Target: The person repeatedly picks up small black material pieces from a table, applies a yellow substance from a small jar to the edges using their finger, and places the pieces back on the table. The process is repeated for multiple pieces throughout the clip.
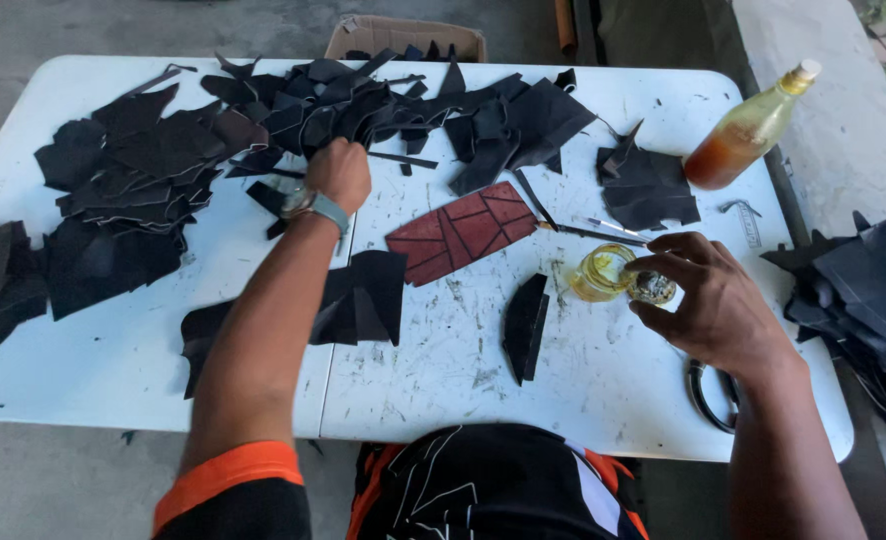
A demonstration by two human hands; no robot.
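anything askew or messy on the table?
Black scraps lie strewn in loose heaps across the white table, some overhanging its left edge. The tabletop is scuffed and stained. The left hand digs in the pile; the right hand holds a small lid by the glass jar.

A: left arm?
B: stretched far forward, band on the wrist, left hand [340,172] curled into a fist, knuckles up.
A: right?
B: right hand [711,300] nearer the body, forearm angled in, fingers [675,268] pinched together with the thumb.
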